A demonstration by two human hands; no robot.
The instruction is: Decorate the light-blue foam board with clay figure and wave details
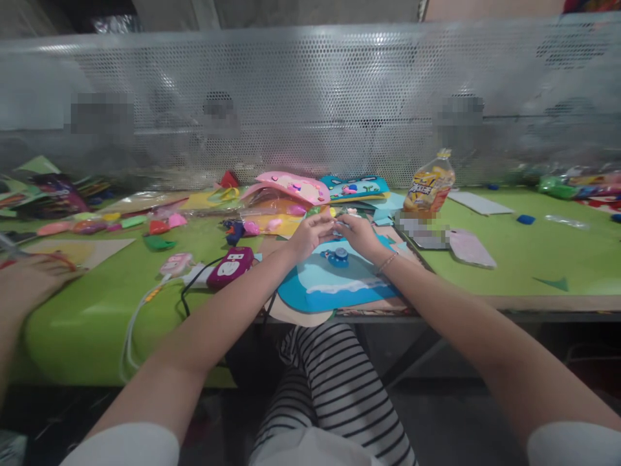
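Note:
My left hand (313,236) and my right hand (356,234) meet fingertip to fingertip over the far part of a blue craft sheet (334,299). Both have their fingers pinched together; whatever lies between them is too small to make out. Below them on the sheet sits a dark blue clay-like figure (338,256) with a round piece. A wavy white strip (339,286) runs across the sheet's near part. Just behind my hands lie plastic bags and bits of coloured material.
Left of the sheet are a maroon device (233,266) with cables and a pink charger (175,265). Pink (295,188) and teal (356,188) decorated pieces lie behind. Rightward stand a snack bag (429,188) and a pale phone (471,248). Another person's hand (29,281) works at far left.

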